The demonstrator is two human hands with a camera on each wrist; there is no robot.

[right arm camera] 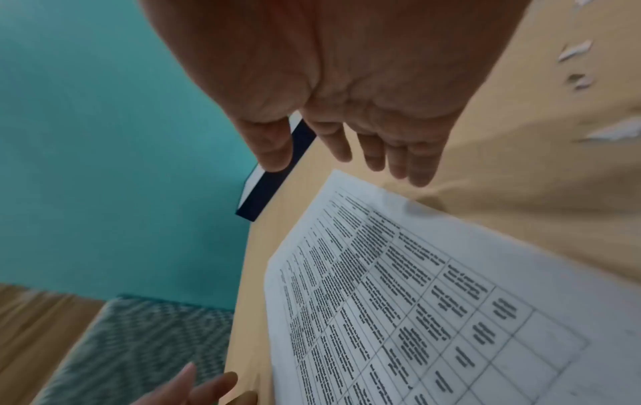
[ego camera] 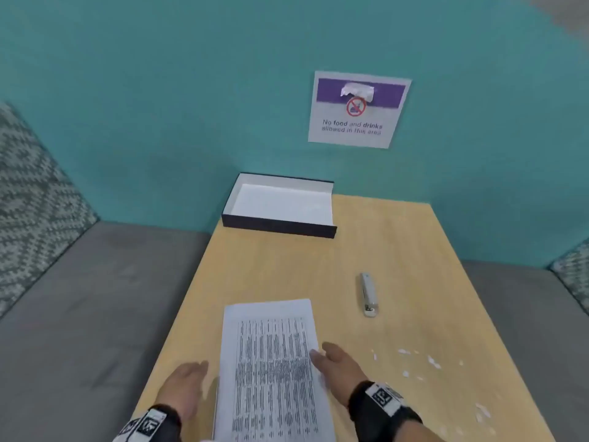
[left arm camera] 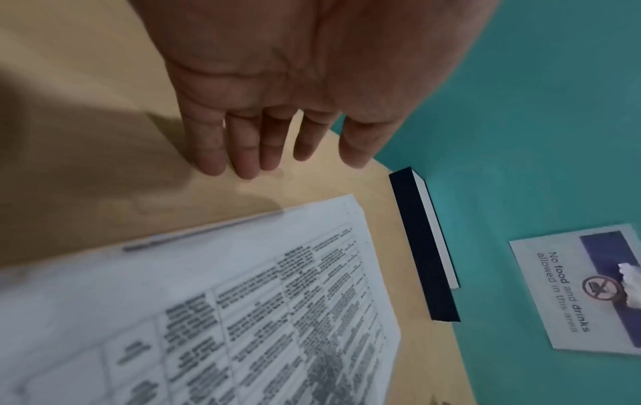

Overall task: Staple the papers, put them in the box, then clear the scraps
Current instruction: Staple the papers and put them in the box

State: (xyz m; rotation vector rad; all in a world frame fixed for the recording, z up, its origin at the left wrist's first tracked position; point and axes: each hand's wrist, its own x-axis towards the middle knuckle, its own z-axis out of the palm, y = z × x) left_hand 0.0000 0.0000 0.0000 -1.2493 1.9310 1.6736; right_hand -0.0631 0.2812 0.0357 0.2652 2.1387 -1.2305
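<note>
A stack of printed papers (ego camera: pixel 271 368) lies flat on the wooden table (ego camera: pixel 398 250), near the front edge. My left hand (ego camera: pixel 188 387) hovers just left of the papers (left arm camera: pixel 243 301), fingers straight and empty. My right hand (ego camera: pixel 338 362) is at the stack's right edge, fingers straight, thumb over the paper (right arm camera: pixel 416 287); I cannot tell if it touches. A grey stapler (ego camera: pixel 368 295) lies to the right, beyond the right hand. An open black box (ego camera: pixel 280 204) with a white inside sits at the table's far left corner. White paper scraps (ego camera: pixel 420 362) dot the table on the right.
A teal wall (ego camera: pixel 159 106) closes off the back, with a "No food and drinks" sign (ego camera: pixel 357 110) on it. Grey bench seats (ego camera: pixel 95 298) flank the table, with patterned cushions (ego camera: pixel 28 199) at both sides.
</note>
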